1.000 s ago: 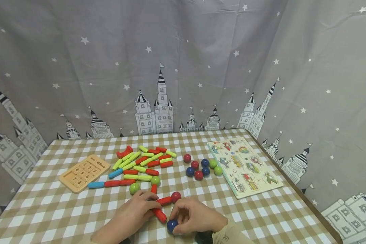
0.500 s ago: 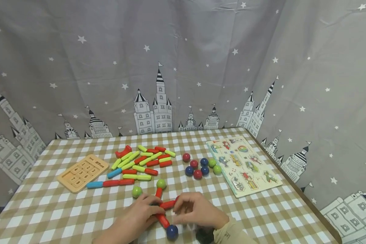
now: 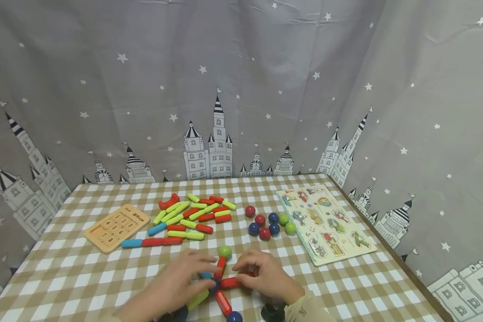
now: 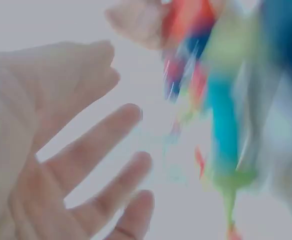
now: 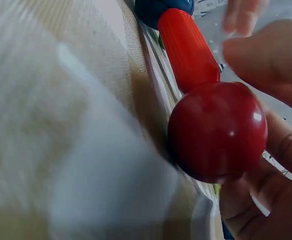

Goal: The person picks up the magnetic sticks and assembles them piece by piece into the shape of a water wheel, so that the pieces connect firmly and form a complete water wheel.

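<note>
Near the front edge of the checked table [image 3: 64,277], a toy of sticks radiates from a dark blue ball [image 3: 214,284]. A red stick [image 3: 220,267] runs up to a green ball [image 3: 225,251]. Another red stick [image 3: 223,303] runs down to a blue ball [image 3: 234,316]. My right hand [image 3: 247,273] pinches a red ball [image 5: 217,131] on the end of a third red stick [image 5: 188,47]. My left hand [image 3: 193,276] lies with loose spread fingers [image 4: 101,140] beside a blue stick [image 3: 205,275] and a yellow-green stick [image 3: 197,299]. The left wrist view is blurred.
A pile of red, yellow-green and blue sticks [image 3: 193,214] lies mid-table. To its left is a wooden number board [image 3: 116,227], and to its right are several loose balls [image 3: 267,221] and a picture puzzle board [image 3: 330,226]. Star-and-castle curtains [image 3: 241,89] close in the back and right.
My right hand left the blue ball and moved up to the red ball. My left hand slid forward over the hub. A blue and a yellow-green stick now show there.
</note>
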The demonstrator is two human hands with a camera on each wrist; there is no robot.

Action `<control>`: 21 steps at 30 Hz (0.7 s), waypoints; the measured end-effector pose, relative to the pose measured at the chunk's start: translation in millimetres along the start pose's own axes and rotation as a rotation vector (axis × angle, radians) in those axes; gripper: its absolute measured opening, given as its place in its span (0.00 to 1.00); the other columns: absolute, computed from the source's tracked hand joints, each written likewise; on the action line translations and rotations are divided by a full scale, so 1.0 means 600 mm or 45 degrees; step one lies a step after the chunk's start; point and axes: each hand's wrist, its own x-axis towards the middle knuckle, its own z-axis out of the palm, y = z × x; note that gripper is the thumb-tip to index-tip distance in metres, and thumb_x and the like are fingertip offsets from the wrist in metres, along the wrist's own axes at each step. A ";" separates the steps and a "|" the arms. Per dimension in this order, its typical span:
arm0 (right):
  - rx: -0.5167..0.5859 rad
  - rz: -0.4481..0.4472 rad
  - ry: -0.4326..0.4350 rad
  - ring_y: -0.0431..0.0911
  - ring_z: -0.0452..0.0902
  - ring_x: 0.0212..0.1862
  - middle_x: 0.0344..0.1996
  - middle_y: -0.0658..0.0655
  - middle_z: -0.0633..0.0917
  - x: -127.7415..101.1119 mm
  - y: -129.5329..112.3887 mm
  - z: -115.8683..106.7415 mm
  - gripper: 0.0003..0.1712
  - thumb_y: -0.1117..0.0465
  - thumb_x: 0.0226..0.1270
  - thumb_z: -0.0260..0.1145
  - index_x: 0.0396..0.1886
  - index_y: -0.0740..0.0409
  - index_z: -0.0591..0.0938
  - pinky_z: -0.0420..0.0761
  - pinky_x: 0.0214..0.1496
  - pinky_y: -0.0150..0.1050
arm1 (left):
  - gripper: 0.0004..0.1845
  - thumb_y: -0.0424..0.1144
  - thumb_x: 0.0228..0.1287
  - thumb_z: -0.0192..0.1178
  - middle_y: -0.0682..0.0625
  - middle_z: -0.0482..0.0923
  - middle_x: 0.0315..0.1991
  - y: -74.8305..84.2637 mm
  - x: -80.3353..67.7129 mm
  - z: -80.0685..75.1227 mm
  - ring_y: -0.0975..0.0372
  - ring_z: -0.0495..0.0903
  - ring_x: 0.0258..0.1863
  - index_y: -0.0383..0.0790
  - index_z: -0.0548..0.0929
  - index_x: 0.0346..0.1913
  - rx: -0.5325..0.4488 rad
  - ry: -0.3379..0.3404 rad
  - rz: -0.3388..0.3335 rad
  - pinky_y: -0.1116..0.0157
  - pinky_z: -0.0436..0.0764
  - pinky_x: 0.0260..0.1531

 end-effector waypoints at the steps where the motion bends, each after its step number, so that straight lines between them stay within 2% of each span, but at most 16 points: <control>1: 0.003 0.008 -0.007 0.36 0.79 0.40 0.42 0.46 0.86 0.000 0.000 0.001 0.09 0.61 0.65 0.75 0.44 0.51 0.90 0.80 0.42 0.30 | 0.14 0.47 0.66 0.70 0.57 0.85 0.56 -0.018 -0.001 -0.017 0.54 0.80 0.59 0.60 0.88 0.54 0.011 0.092 -0.059 0.44 0.79 0.57; 3: 0.012 0.021 -0.034 0.36 0.79 0.42 0.41 0.45 0.86 0.000 0.002 0.005 0.08 0.60 0.65 0.75 0.44 0.50 0.90 0.79 0.45 0.31 | 0.14 0.43 0.67 0.70 0.50 0.85 0.55 -0.065 -0.008 -0.047 0.49 0.81 0.58 0.53 0.88 0.54 0.056 0.262 -0.189 0.41 0.79 0.56; 5: 0.009 0.024 -0.063 0.36 0.79 0.43 0.41 0.43 0.86 0.001 0.005 0.008 0.07 0.58 0.66 0.74 0.43 0.47 0.90 0.79 0.47 0.31 | 0.16 0.38 0.65 0.71 0.41 0.84 0.55 -0.119 -0.020 -0.069 0.42 0.80 0.57 0.45 0.87 0.55 0.143 0.354 -0.319 0.38 0.77 0.55; 7: 0.017 0.018 -0.084 0.35 0.79 0.44 0.40 0.43 0.87 0.000 0.008 0.011 0.06 0.57 0.67 0.74 0.43 0.46 0.91 0.79 0.48 0.31 | 0.20 0.35 0.62 0.73 0.33 0.80 0.57 -0.168 -0.035 -0.079 0.36 0.77 0.57 0.37 0.85 0.57 0.245 0.334 -0.402 0.35 0.75 0.55; 10: 0.013 0.007 -0.090 0.34 0.80 0.43 0.40 0.44 0.87 -0.002 0.012 0.010 0.05 0.57 0.67 0.74 0.42 0.43 0.91 0.80 0.48 0.31 | 0.22 0.33 0.58 0.74 0.31 0.80 0.55 -0.218 -0.050 -0.079 0.34 0.77 0.55 0.33 0.85 0.56 0.346 0.272 -0.408 0.34 0.74 0.55; 14: -0.007 0.002 -0.089 0.34 0.80 0.43 0.40 0.44 0.87 -0.003 0.012 0.007 0.05 0.57 0.68 0.73 0.41 0.42 0.90 0.80 0.48 0.31 | 0.14 0.37 0.59 0.75 0.41 0.85 0.45 -0.242 -0.054 -0.076 0.40 0.80 0.50 0.40 0.88 0.48 0.390 0.224 -0.408 0.38 0.76 0.51; 17: -0.015 -0.001 -0.101 0.34 0.80 0.43 0.40 0.44 0.88 -0.002 0.012 0.008 0.05 0.56 0.68 0.73 0.42 0.41 0.90 0.80 0.49 0.31 | 0.11 0.40 0.59 0.76 0.47 0.84 0.40 -0.242 -0.056 -0.078 0.45 0.81 0.45 0.45 0.88 0.43 0.405 0.186 -0.440 0.41 0.78 0.46; 21: 0.000 0.004 -0.113 0.34 0.80 0.42 0.40 0.45 0.88 0.001 0.012 0.010 0.05 0.56 0.69 0.73 0.42 0.42 0.90 0.79 0.48 0.31 | 0.10 0.41 0.61 0.73 0.49 0.78 0.35 -0.234 -0.060 -0.080 0.54 0.77 0.34 0.48 0.86 0.43 0.425 0.108 -0.490 0.52 0.78 0.33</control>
